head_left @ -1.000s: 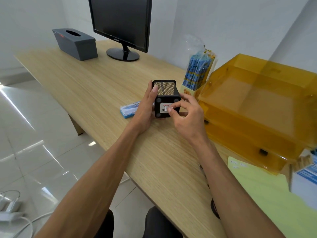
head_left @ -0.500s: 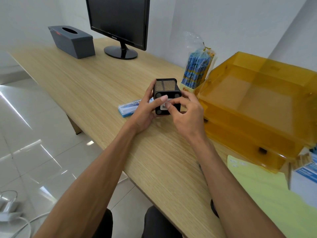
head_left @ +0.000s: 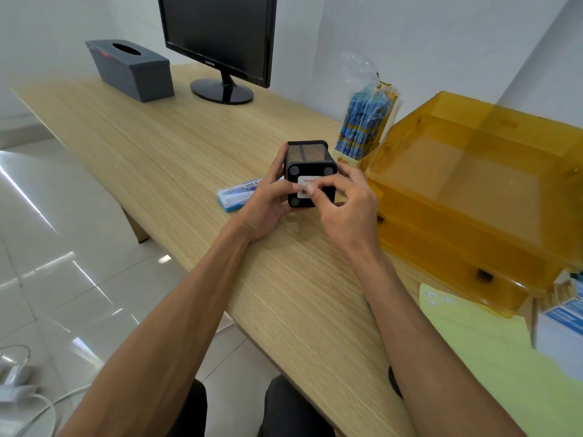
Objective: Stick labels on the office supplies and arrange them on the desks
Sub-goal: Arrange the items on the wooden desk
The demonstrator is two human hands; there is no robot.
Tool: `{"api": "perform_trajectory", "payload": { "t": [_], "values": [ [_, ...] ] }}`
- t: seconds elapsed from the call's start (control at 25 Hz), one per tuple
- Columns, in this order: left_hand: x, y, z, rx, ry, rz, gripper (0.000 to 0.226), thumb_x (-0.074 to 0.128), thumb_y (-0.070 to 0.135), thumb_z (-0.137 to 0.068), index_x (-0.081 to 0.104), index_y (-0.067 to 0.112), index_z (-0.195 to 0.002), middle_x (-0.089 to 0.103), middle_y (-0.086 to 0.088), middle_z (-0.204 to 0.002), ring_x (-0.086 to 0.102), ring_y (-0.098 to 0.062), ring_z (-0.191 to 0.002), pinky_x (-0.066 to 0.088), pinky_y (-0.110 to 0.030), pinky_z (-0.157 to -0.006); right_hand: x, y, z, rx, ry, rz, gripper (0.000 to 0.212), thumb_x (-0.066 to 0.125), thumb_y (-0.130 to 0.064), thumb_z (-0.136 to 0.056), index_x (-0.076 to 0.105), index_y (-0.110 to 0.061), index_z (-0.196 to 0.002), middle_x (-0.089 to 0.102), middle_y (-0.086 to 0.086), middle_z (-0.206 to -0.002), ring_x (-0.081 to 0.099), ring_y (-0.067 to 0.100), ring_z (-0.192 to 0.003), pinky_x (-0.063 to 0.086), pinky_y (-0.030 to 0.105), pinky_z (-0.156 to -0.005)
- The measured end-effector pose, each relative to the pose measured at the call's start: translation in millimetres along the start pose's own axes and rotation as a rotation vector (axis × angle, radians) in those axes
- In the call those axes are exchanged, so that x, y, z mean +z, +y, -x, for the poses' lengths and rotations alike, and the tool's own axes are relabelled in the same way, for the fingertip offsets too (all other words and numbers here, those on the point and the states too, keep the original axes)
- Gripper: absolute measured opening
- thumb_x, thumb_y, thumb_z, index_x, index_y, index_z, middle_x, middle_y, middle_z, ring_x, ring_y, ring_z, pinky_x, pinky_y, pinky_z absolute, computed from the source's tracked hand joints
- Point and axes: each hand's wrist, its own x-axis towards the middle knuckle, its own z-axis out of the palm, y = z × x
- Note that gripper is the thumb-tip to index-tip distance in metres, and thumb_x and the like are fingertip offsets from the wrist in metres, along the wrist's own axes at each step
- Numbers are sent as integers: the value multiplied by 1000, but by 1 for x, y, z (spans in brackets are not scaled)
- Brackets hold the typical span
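A black mesh pen holder (head_left: 307, 159) lies tipped on its side above the wooden desk (head_left: 164, 159), its base turned toward me. A white label (head_left: 306, 182) with red print and a barcode sits on that base. My left hand (head_left: 268, 203) grips the holder from the left, thumb across the base. My right hand (head_left: 347, 203) holds it from the right and its thumb and forefinger press on the label. A blue and white pen case (head_left: 235, 195) with a barcode sticker lies flat just left of the holder.
An amber stacked document tray (head_left: 473, 190) fills the right. A bag of blue pencils (head_left: 366, 121) stands in a yellow box behind the holder. A monitor (head_left: 220, 36) and grey tissue box (head_left: 132, 67) stand at the far end. A pale yellow-green sheet (head_left: 492, 357) and white boxes (head_left: 564, 329) lie near right.
My left thumb has moved from the holder's side onto its base beside the label. My right fingers keep rubbing across the label. The holder stays in place.
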Motion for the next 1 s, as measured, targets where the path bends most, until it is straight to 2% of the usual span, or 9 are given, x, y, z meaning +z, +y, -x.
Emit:
{"api": "perform_trajectory", "payload": {
  "t": [0.12, 0.28, 0.56, 0.8, 1.0],
  "values": [
    [0, 1, 1, -2, -4, 0, 92, 52, 1, -78, 15, 38, -154, 59, 1, -131, 63, -22, -114, 55, -36, -81, 1, 1, 1, 3, 7, -9, 12, 72, -29, -86, 74, -20, -94, 56, 1, -131, 48, 9, -123, 48, 16, -91],
    [2, 2, 2, -6, -10, -21, 98, 56, -1, -77, 12, 37, -155, 62, 4, -126, 64, -19, -112, 55, -35, -81, 1, 2, 2, 7, 3, -13, 13, 72, -31, -86, 74, -22, -95, 55, 1, -132, 47, 9, -123, 55, 27, -88],
    [0, 1, 3, -8, -18, -36, 96, 58, 0, -80, 12, 38, -155, 61, 6, -128, 62, -20, -117, 54, -37, -88, 4, 3, 2, -8, 14, -10, 14, 72, -32, -86, 74, -22, -96, 55, 2, -132, 50, 12, -122, 57, 29, -87],
    [1, 2, 3, -8, 1, -22, 94, 58, 1, -79, 15, 36, -155, 60, 8, -127, 64, -20, -114, 55, -37, -85, 5, 6, 1, 4, 28, -47, 15, 72, -33, -87, 75, -21, -96, 56, 2, -130, 52, 13, -122, 58, 36, -85],
    [2, 4, 3, -7, 9, 2, 95, 64, 8, -76, 17, 36, -154, 55, 1, -136, 62, -23, -118, 54, -41, -88, 5, 7, 0, 6, 35, -73, 17, 73, -34, -86, 75, -22, -97, 57, 1, -129, 52, 15, -122, 57, 40, -85]
  ]
}}
